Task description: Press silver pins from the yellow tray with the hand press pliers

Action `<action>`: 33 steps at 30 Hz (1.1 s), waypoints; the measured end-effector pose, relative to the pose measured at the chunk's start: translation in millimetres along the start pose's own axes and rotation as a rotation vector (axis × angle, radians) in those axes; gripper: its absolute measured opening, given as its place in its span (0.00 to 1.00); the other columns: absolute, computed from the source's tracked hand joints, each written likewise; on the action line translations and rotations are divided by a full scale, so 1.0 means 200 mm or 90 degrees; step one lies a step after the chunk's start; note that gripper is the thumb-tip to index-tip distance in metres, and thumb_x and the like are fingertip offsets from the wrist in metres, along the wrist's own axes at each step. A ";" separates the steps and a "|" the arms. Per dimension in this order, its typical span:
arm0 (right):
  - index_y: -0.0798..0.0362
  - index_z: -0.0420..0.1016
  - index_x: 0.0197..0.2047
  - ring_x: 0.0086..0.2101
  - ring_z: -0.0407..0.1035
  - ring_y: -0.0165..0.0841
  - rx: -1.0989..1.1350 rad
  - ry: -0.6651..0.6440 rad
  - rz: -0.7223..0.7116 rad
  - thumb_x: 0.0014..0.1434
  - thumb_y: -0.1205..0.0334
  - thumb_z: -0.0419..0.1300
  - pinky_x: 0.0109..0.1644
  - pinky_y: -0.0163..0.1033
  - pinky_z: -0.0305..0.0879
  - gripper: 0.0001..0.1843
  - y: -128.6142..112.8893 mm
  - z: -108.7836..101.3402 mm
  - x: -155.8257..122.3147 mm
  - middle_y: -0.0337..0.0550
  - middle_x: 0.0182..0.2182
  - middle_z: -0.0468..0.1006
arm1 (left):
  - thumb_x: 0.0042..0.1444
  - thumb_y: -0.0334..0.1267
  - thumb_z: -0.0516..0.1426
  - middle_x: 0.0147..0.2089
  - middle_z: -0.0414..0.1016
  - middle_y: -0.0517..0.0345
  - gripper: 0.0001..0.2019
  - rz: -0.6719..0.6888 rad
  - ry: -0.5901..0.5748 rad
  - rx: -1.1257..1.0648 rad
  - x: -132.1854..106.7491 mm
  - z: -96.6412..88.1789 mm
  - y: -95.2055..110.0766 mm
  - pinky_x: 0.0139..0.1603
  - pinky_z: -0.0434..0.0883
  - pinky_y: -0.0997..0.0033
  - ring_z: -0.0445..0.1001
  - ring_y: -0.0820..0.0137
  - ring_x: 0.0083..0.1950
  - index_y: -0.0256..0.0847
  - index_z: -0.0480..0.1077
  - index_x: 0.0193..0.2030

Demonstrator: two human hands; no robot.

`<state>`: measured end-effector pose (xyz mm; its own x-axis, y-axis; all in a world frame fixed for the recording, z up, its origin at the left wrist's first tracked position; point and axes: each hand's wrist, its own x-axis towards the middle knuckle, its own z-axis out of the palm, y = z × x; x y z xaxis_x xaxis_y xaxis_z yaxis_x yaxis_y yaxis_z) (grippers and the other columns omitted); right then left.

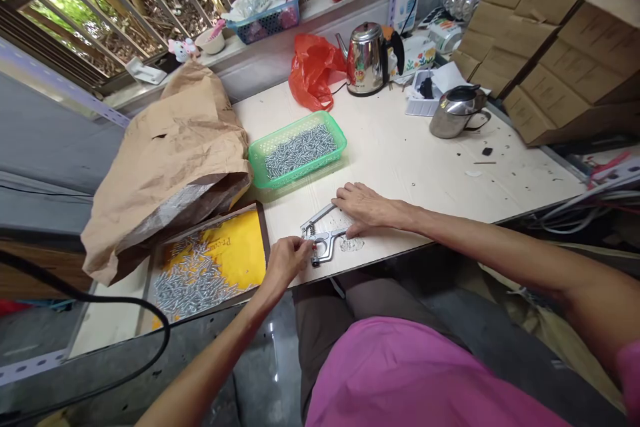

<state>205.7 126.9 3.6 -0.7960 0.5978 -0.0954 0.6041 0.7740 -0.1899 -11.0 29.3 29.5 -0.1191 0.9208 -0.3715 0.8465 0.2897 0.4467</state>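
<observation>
Silver spring-loaded hand pliers [325, 247] lie at the table's front edge, their two handles spread apart. My right hand [367, 208] holds the handle ends, fingers over the upper one and thumb by the lower one. At the head of the pliers, my left hand [290, 259] is closed in a pinch; what sits between its fingertips is too small to make out. Left of that hand, a shallow tray [263, 230] with a yellow lining holds many small metal pins. Behind the pliers stands a green plastic basket [300, 177] filled with similar small metal parts.
A large brown paper sack [170, 140] leans over the tray's back. Farther off are a red plastic bag [313, 70], a steel kettle [366, 57] and a small steel pot [456, 113]. Cardboard boxes [565, 53] rise at the right. A black cable [100, 300] loops at the left.
</observation>
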 end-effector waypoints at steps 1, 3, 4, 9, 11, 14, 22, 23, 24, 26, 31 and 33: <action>0.59 0.69 0.48 0.46 0.59 0.46 0.003 0.004 0.001 0.47 0.39 0.66 0.47 0.47 0.57 0.35 0.00 0.00 0.00 0.54 0.46 0.68 | 0.53 0.49 0.56 0.21 0.71 0.57 0.17 -0.029 -0.035 -0.016 0.01 0.00 0.00 0.28 0.59 0.74 0.68 0.71 0.26 0.37 0.76 0.29; 0.59 0.68 0.49 0.46 0.59 0.46 0.007 0.009 0.004 0.47 0.40 0.66 0.48 0.47 0.57 0.36 0.00 0.00 -0.02 0.55 0.46 0.68 | 0.50 0.51 0.58 0.18 0.68 0.61 0.17 -0.068 -0.075 -0.043 0.02 0.00 0.00 0.25 0.57 0.75 0.64 0.73 0.22 0.37 0.76 0.28; 0.59 0.68 0.50 0.46 0.59 0.46 0.008 0.011 0.006 0.47 0.41 0.67 0.48 0.47 0.57 0.36 -0.01 0.00 -0.02 0.55 0.46 0.68 | 0.48 0.51 0.59 0.17 0.66 0.62 0.17 -0.078 -0.083 -0.049 0.02 0.01 -0.01 0.24 0.56 0.75 0.62 0.74 0.20 0.37 0.75 0.27; 0.59 0.67 0.54 0.47 0.60 0.46 0.011 0.021 0.003 0.45 0.44 0.69 0.47 0.46 0.59 0.38 -0.02 -0.01 -0.04 0.56 0.48 0.68 | 0.46 0.54 0.59 0.11 0.54 0.67 0.21 -0.118 -0.160 -0.166 0.02 0.07 -0.07 0.19 0.48 0.75 0.51 0.79 0.15 0.38 0.67 0.18; 0.59 0.67 0.54 0.47 0.60 0.47 0.014 0.024 0.002 0.44 0.44 0.69 0.47 0.46 0.59 0.39 -0.02 -0.01 -0.04 0.56 0.48 0.68 | 0.45 0.53 0.60 0.10 0.54 0.68 0.20 -0.147 -0.178 -0.243 0.02 0.08 -0.07 0.17 0.46 0.75 0.49 0.80 0.14 0.38 0.65 0.18; 0.59 0.66 0.55 0.47 0.60 0.47 0.025 0.035 -0.006 0.46 0.40 0.67 0.48 0.47 0.59 0.40 0.00 0.00 -0.04 0.57 0.49 0.69 | 0.43 0.51 0.62 0.11 0.57 0.68 0.18 -0.191 -0.182 -0.312 0.01 0.08 -0.06 0.16 0.48 0.77 0.52 0.80 0.13 0.38 0.66 0.22; 0.61 0.65 0.55 0.49 0.60 0.48 0.059 0.055 -0.014 0.46 0.39 0.66 0.50 0.49 0.59 0.42 0.02 0.02 -0.06 0.58 0.50 0.68 | 0.40 0.52 0.64 0.14 0.60 0.67 0.19 -0.220 -0.188 -0.330 0.00 0.07 -0.04 0.18 0.55 0.77 0.58 0.78 0.15 0.38 0.67 0.25; 0.61 0.65 0.54 0.49 0.60 0.48 0.056 0.051 -0.012 0.46 0.39 0.67 0.49 0.48 0.60 0.42 0.02 0.02 -0.06 0.58 0.49 0.69 | 0.42 0.52 0.63 0.14 0.60 0.67 0.18 -0.218 -0.193 -0.317 0.00 0.06 -0.04 0.18 0.56 0.77 0.58 0.78 0.16 0.38 0.67 0.25; 0.61 0.66 0.53 0.48 0.60 0.48 0.051 0.045 -0.009 0.46 0.39 0.67 0.48 0.48 0.60 0.41 0.01 0.01 -0.06 0.58 0.48 0.69 | 0.45 0.52 0.62 0.14 0.60 0.67 0.18 -0.208 -0.196 -0.290 -0.01 0.06 -0.04 0.19 0.56 0.76 0.59 0.77 0.16 0.38 0.67 0.25; 0.61 0.68 0.50 0.46 0.61 0.46 0.036 0.033 -0.001 0.46 0.42 0.68 0.47 0.46 0.61 0.36 -0.01 0.00 -0.06 0.56 0.45 0.70 | 0.51 0.52 0.59 0.16 0.63 0.64 0.17 -0.159 -0.156 -0.177 -0.03 0.06 -0.04 0.22 0.59 0.74 0.61 0.75 0.18 0.38 0.68 0.25; 0.60 0.70 0.46 0.45 0.63 0.43 0.020 0.018 0.008 0.51 0.53 0.68 0.46 0.44 0.61 0.25 -0.07 -0.02 -0.07 0.53 0.41 0.72 | 0.58 0.44 0.56 0.39 0.74 0.52 0.11 0.157 0.123 0.140 -0.06 0.07 0.04 0.40 0.68 0.66 0.71 0.63 0.42 0.39 0.73 0.40; 0.61 0.69 0.48 0.46 0.64 0.42 0.036 0.026 0.012 0.53 0.56 0.68 0.48 0.44 0.62 0.24 -0.08 -0.02 -0.08 0.54 0.42 0.72 | 0.57 0.42 0.59 0.48 0.73 0.49 0.15 0.304 0.144 0.185 -0.02 0.10 0.10 0.48 0.69 0.61 0.68 0.59 0.51 0.39 0.70 0.49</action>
<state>208.3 105.8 12.3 -0.7811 0.6214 -0.0605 0.6153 0.7498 -0.2433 15.7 26.8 23.6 0.2284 0.9735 0.0114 0.9371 -0.2230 0.2685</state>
